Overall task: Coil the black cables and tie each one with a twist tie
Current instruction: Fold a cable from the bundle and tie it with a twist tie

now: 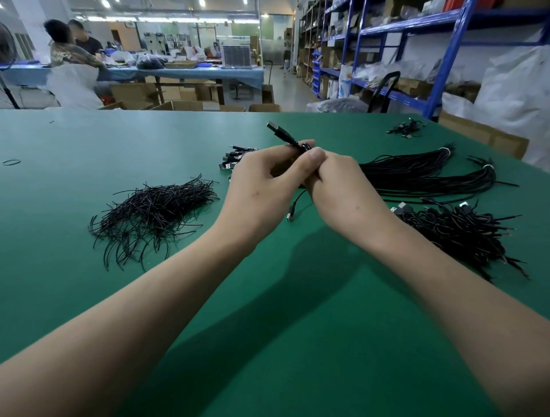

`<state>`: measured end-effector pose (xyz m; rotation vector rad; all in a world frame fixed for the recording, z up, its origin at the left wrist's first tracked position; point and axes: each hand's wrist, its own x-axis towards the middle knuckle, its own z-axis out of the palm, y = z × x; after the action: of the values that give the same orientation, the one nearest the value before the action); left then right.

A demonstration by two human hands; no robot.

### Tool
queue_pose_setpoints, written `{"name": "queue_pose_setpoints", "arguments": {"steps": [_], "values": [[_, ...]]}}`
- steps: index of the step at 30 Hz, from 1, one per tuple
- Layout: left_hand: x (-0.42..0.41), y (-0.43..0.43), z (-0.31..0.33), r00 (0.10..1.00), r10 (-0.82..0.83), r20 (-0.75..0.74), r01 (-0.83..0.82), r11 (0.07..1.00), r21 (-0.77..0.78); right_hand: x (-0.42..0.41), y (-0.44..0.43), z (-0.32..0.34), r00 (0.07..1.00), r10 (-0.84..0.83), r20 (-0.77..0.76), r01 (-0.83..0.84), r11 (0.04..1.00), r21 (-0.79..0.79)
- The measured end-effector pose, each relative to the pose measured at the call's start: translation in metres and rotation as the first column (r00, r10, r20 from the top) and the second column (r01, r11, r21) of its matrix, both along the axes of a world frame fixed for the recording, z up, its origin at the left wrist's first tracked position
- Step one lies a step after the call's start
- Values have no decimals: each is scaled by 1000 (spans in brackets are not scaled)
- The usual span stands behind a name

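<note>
Both your bare forearms reach forward and converge, wrists angled inward. Your left hand (262, 184) and right hand (342, 190) touch at the fingertips, backs toward you, fingers curled, both pinching the black cable (284, 135) between them.

Green table (89, 143), blue shelving (410, 21) (stocked), cardboard boxes (131, 92)

A workshop storeroom beyond a green table (74, 143).
Blue steel shelving (455, 53) packed with boxes and bags runs down the right side, with white sacks (512, 89) bulging at its near end; a pale floor aisle (284, 86) leads toward the far wall. On the left, two people (74, 44) sit at a long blue-covered table (193, 73) with cardboard boxes (184, 104) below, under bright ceiling lights (202, 3).
</note>
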<state>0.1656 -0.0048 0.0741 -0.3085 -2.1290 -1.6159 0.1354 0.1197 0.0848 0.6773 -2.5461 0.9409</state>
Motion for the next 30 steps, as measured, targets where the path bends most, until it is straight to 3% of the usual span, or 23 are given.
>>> {"name": "queue_pose_setpoints", "arguments": {"steps": [8, 12, 15, 18, 20, 22, 30], "values": [[2, 2, -2, 998, -63, -18, 65, 976, 208, 2, -1, 7, 1000, 21, -16, -19, 995, 98], [2, 1, -1, 999, -43, -24, 47, 974, 222, 3, 0, 11, 986, 124, 111, -130, 991, 44], [-1, -1, -3, 1000, -1, -16, 4, 977, 212, 4, -1, 13, 924, 257, 284, -239, 966, -99], [-4, -5, -1, 1000, 21, -18, -16, 976, 216, 5, 1, 17, 768, 462, 444, -293, 869, -399], [-4, -7, 1, 1000, -1, -19, 6, 971, 240, 4, 5, 18, 673, 573, 467, -291, 786, -545], [-3, -8, 3, 999, -23, -22, 28, 966, 258, 3, 9, 18, 641, 628, 441, -303, 735, -607], [-4, -19, 11, 997, -72, -20, 74, 980, 184, 2, 6, 11, 873, 411, 262, -318, 888, -333]]}}
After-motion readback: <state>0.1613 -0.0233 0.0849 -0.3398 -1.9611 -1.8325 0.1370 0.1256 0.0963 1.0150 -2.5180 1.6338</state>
